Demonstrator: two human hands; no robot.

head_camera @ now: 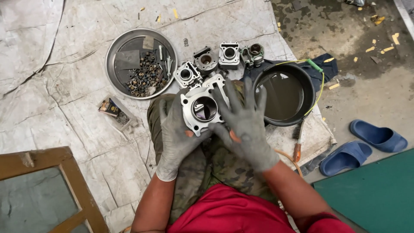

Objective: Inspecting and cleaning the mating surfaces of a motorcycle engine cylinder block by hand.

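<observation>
Now gripped in left hand (176, 137), right hand (246, 125) flat alongside: engine cylinder (201, 108), bore facing up | four more cylinders (205, 60) beyond | two sandals (362, 144) right of basin (283, 116)

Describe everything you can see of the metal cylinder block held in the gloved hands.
The cylinder block is silver-grey cast metal, dull and grimy, with a large round bore facing the camera and bolt holes at its flange corners. It sits over the person's lap, tilted slightly. The left hand cups it from below-left; the right hand lies flat against its right side.
</observation>
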